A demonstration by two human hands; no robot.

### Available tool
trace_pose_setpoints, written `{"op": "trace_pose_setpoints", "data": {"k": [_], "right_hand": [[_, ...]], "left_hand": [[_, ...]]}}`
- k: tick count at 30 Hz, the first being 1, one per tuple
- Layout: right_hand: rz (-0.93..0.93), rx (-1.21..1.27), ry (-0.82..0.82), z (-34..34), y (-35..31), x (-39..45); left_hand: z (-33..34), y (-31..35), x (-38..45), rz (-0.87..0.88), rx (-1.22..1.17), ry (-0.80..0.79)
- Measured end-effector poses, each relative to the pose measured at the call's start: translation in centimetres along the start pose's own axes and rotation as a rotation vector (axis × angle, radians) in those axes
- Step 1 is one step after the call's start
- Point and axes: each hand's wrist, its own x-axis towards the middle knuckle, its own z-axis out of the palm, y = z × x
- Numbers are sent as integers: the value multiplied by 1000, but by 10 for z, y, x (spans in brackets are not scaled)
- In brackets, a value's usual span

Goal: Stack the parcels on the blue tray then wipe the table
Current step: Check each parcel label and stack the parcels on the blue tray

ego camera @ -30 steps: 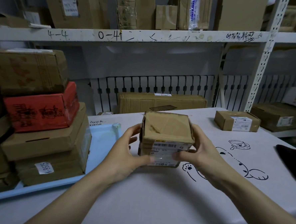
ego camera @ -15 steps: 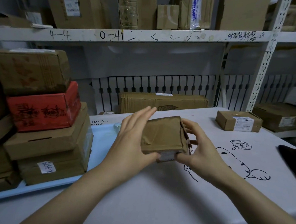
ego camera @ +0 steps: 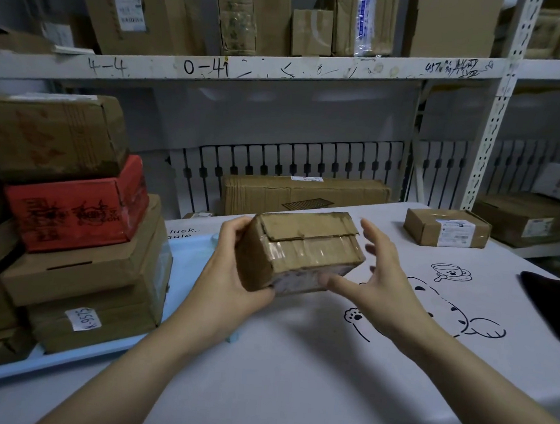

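Head view looks down over a white table cover (ego camera: 294, 376) printed with black line cartoons — a paw, a dog-like figure, a small cup — that lie just under and past the right hand (ego camera: 379, 283). The left hand (ego camera: 232, 274) grips a small brown parcel (ego camera: 299, 249), fingers curled over its far left edge and thumb under the near corner; the parcel is raised off the cover and tilted, its taped flap facing up. The right hand is spread, fingers straight and apart, with only the thumb tip touching the parcel's lower near edge, while the other fingers stand clear of its right end.

Left of the left hand, a blue tray (ego camera: 190, 258) holds a stack of parcels (ego camera: 82, 265): brown cartons below, a red box (ego camera: 75, 206) with black print in the middle and another brown carton on top. Beyond the right hand's fingertips, well apart, a small labelled box (ego camera: 448, 228) sits on the table cover. At the far right edge of the cover lies a dark object (ego camera: 551, 304), too cut off to identify.

Behind both hands a long flat carton (ego camera: 306, 193) stands before a white slatted panel. Above runs a white metal shelf (ego camera: 281, 69) scribbled with "4-4" and "0-41" — it carries more cardboard boxes.
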Motion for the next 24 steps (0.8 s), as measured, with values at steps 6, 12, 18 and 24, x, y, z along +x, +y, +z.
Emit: {"op": "trace_pose_setpoints", "data": {"k": [6, 12, 18, 24], "right_hand": [[191, 355, -115, 2, 9, 2], [252, 669, -134, 4, 2, 5], [339, 825, -150, 3, -7, 3], [328, 823, -142, 4, -3, 4]], "left_hand": [[-1, -12, -4, -47, -93, 2], [-1, -14, -4, -23, -84, 6], [1, -17, -3, -37, -104, 46], [1, -20, -6, -51, -10, 46]]}}
